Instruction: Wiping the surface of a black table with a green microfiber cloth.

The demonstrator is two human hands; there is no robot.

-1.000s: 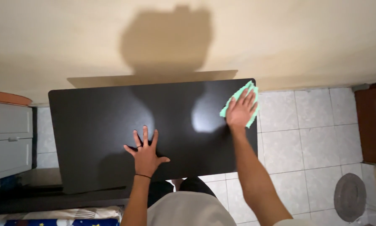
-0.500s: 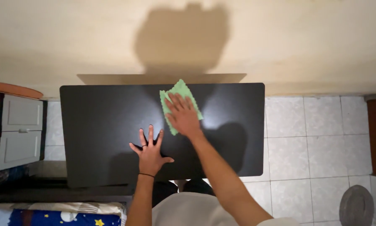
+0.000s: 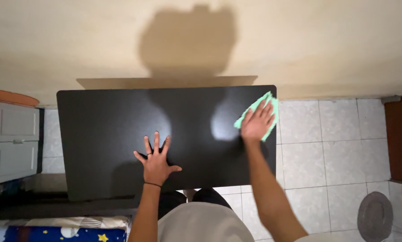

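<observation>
A black rectangular table (image 3: 102,130) stands against a beige wall. My left hand (image 3: 156,161) lies flat on its near middle, fingers spread, holding nothing. My right hand (image 3: 256,122) presses a light green cloth (image 3: 270,102) flat against the tabletop near the far right corner, by the right edge. Part of the cloth sticks out past my fingertips and palm.
A white cabinet (image 3: 13,143) with an orange top stands left of the table. White tiled floor (image 3: 326,148) lies to the right, with a brown wooden piece (image 3: 400,139) at the far right and a round grey object (image 3: 374,215) at the lower right. A patterned blue fabric (image 3: 62,233) lies bottom left.
My right hand slid the green cloth from the right corner to the table's far middle, then back to the right edge. My left hand stayed planted.
</observation>
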